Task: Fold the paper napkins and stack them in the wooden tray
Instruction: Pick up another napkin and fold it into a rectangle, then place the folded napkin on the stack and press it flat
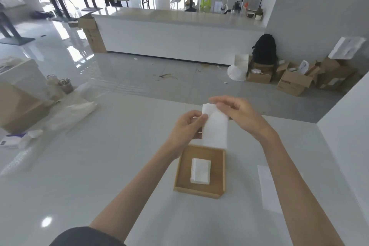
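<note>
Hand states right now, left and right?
Left hand: pinching the paper napkin at its left edge.
Right hand: pinching the same napkin's top.

napkin (215, 126) hides part of the wooden tray (197, 192) far rim and the left hand (185, 128) fingers behind it — right hand (237, 114) fingertips motion-blurred, left forearm (127, 201) and right forearm (299, 195) cut off at bottom edge.

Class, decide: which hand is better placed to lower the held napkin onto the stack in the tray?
Probably the left hand: it grips the napkin mid-edge, nearer the wooden tray; the right hand only pinches its top.
</note>
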{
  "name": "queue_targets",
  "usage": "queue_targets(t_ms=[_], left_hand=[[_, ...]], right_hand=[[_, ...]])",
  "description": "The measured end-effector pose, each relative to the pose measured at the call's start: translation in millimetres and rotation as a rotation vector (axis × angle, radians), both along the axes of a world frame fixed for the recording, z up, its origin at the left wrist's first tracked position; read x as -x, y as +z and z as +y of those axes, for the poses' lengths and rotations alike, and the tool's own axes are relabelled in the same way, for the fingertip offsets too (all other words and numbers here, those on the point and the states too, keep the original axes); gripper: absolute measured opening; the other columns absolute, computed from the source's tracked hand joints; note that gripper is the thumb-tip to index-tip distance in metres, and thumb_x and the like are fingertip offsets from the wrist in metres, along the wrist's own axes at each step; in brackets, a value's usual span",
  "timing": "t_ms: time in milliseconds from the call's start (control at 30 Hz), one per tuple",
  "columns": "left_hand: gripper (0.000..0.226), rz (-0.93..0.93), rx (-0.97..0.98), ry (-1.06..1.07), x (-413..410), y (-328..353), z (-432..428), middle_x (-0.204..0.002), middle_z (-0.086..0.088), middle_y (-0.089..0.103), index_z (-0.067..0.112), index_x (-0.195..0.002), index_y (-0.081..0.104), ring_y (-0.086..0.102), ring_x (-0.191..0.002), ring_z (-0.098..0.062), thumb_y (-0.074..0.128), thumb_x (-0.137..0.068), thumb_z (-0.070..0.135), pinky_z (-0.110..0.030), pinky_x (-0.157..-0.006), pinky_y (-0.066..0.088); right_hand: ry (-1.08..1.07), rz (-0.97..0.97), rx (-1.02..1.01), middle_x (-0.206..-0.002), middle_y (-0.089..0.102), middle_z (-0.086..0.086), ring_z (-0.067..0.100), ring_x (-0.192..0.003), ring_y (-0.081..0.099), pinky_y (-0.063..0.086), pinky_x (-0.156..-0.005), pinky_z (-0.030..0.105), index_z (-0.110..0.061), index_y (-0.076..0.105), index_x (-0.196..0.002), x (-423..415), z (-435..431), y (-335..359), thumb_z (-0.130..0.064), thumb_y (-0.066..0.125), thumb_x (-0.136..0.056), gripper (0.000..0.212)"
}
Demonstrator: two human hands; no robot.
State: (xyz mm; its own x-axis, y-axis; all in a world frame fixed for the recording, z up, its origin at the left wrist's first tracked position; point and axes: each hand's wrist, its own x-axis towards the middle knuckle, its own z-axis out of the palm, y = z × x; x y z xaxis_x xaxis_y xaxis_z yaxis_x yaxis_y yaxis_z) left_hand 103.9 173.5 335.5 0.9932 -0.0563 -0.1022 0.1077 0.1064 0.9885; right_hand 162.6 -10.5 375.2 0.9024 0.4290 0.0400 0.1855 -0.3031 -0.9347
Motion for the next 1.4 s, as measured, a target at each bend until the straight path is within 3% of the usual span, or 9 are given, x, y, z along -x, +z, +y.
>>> queue_targets(t_ms=[233,400,700,800,933,1000,1167,1300,1400], left_hand=[[0.028,0.122,-0.108,0.086,-3.4,-39.7,12.9,-0.104,-0.013,0.074,0.004,-0.114,0.060,0.073,-0.090,-0.024,0.052,-0.103,0.028,-0.039,-0.081,0.060],[0.026,0.241,-0.205,0.021,-15.4,-88.8,9.4,-0.090,-0.005,0.066,0.008,-0.108,0.061,0.064,-0.079,-0.019,0.045,-0.106,0.028,-0.033,-0.071,0.055],[0.020,0.559,-0.415,-0.012,-26.5,-237.0,-9.9,-0.094,-0.009,0.071,0.011,-0.102,0.068,0.069,-0.092,-0.030,0.054,-0.100,0.025,-0.048,-0.086,0.057],[0.016,0.590,-0.516,0.022,-42.8,-272.1,-15.1,-0.082,-0.003,0.066,0.014,-0.094,0.067,0.064,-0.080,-0.024,0.055,-0.099,0.023,-0.046,-0.081,0.056],[0.008,0.525,-0.618,0.049,-59.2,-301.3,-19.1,-0.085,-0.001,0.063,0.020,-0.106,0.058,0.057,-0.071,-0.012,0.053,-0.100,0.020,-0.025,-0.063,0.049],[0.018,0.489,-0.653,0.047,-61.3,-314.0,-18.2,-0.091,-0.004,0.065,0.019,-0.119,0.053,0.060,-0.076,-0.015,0.051,-0.101,0.020,-0.028,-0.065,0.049],[0.025,0.412,-0.711,0.028,-49.1,-338.0,-10.8,-0.095,0.004,0.059,0.030,-0.121,0.046,0.059,-0.083,-0.015,0.051,-0.098,0.022,-0.033,-0.074,0.053],[0.040,0.326,-0.717,-0.007,-42.3,-341.5,-6.0,-0.102,0.010,0.049,0.033,-0.135,0.043,0.057,-0.089,-0.011,0.054,-0.097,0.026,-0.026,-0.081,0.053],[0.045,0.269,-0.777,-0.097,-39.1,-343.6,-3.2,-0.105,0.003,0.046,0.028,-0.141,0.044,0.052,-0.082,-0.003,0.057,-0.098,0.023,-0.024,-0.083,0.051]], right_hand=[[-0.214,0.340,-0.238,-0.109,0.077,0.007,0.028,-0.103,0.073,0.057,-0.079,0.035,-0.012,0.068,-0.120,15.2,11.7,-80.3,-0.026,0.064,-0.097,0.027],[-0.347,0.377,-0.247,-0.110,0.075,0.005,0.017,-0.095,0.073,0.057,-0.066,0.023,-0.017,0.069,-0.121,18.6,16.7,-130.1,-0.027,0.058,-0.101,0.025],[-0.546,0.716,-0.114,-0.105,0.075,0.008,0.008,-0.084,0.073,0.055,-0.064,0.017,-0.007,0.062,-0.126,32.3,8.5,-294.5,-0.008,0.069,-0.092,0.035],[-0.605,0.689,-0.047,-0.099,0.075,0.004,0.014,-0.089,0.072,0.054,-0.070,0.019,-0.013,0.062,-0.122,21.2,12.2,-324.8,-0.012,0.071,-0.090,0.032],[-0.602,0.618,0.027,-0.097,0.072,0.003,0.013,-0.081,0.068,0.053,-0.065,0.022,-0.024,0.056,-0.123,5.2,20.0,-356.1,-0.014,0.067,-0.093,0.034],[-0.561,0.557,0.100,-0.096,0.068,0.000,0.014,-0.078,0.065,0.056,-0.066,0.028,-0.028,0.051,-0.131,2.0,22.1,-371.3,-0.015,0.066,-0.094,0.043],[-0.507,0.384,0.199,-0.096,0.063,0.005,0.016,-0.078,0.060,0.046,-0.071,0.011,-0.021,0.041,-0.146,5.1,24.7,-386.9,-0.013,0.060,-0.098,0.053],[-0.480,0.261,0.229,-0.107,0.058,-0.009,0.016,-0.081,0.062,0.055,-0.076,0.032,-0.029,0.040,-0.146,11.3,19.1,-387.7,-0.025,0.055,-0.101,0.048],[-0.359,0.169,0.256,-0.110,0.050,-0.021,0.019,-0.090,0.061,0.056,-0.082,0.044,-0.024,0.050,-0.139,17.1,12.3,-388.2,-0.016,0.059,-0.097,0.043]])
